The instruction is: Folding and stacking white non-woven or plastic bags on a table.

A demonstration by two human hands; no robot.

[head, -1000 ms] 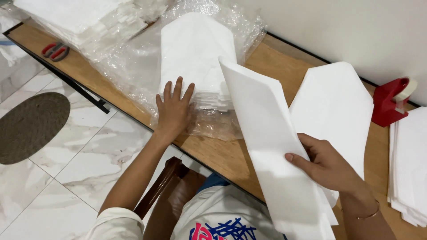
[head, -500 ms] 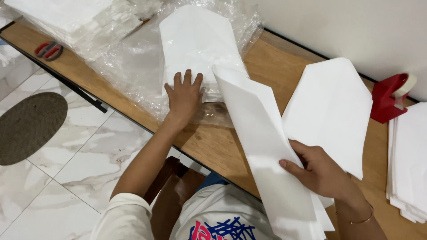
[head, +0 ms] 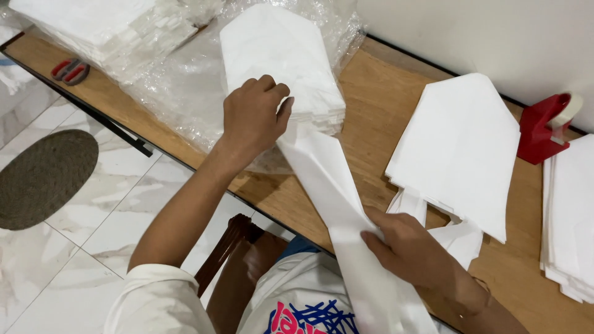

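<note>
Left hand (head: 253, 117) sits curled at the near edge of the pointed white stack (head: 278, 62), fingers pinched together on the upper end of a long folded white sheet (head: 328, 198). Right hand (head: 411, 250) grips the same sheet lower down, fingers closed over its right edge, close to the person's lap. Sheet runs diagonally between the two hands, off the bench (head: 371, 105) edge at its lower end and touching the stack's front at its upper end.

Stack rests on crinkled clear plastic wrap (head: 179, 80), opened out on the bench. Many sheets remain in it, judging by the thick layered edge at its front.

Right of the sheet: a second pile of pointed white pieces (head: 461, 142), fanned a little, thinner than the first stack. Reads as the finished pile, though that is a judgement. If so, a modest share is done and the larger part is left.

Far right edge: another squared white pile (head: 569, 210). Red tape dispenser (head: 544, 127) stands against the wall between the two right-hand piles. Red-handled scissors (head: 69, 71) lie at the far left of the bench, well apart from both hands, beside a further heap of white sheets (head: 99, 21).

Below the bench: marble-look floor, a grey oval mat (head: 43, 176), a dark wooden chair back (head: 226, 247).
</note>
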